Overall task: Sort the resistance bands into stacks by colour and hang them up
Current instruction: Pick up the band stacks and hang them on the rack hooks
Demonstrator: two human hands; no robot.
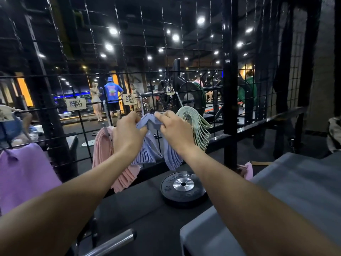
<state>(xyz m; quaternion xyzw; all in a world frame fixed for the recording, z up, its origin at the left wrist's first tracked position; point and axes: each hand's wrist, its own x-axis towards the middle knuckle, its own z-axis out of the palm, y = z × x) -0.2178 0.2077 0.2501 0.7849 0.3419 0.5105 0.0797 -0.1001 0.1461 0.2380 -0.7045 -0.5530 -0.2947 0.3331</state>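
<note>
Frame centre: my left hand (127, 132) & right hand (175, 130) both pinch the blue bands (150, 145), draping them over a hook betw. pink bands (103, 150) & green bands (197, 126), so colours stay separate.

Both bare forearms stretched forward, left hand (127, 132) and right hand (174, 131) raised side by side, fingers curled, gripping

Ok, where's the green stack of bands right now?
In the head view the green bands hang on a hook of the wire grid, just right of centre, beside the right hand and the blue bands that both hands grip.
</note>
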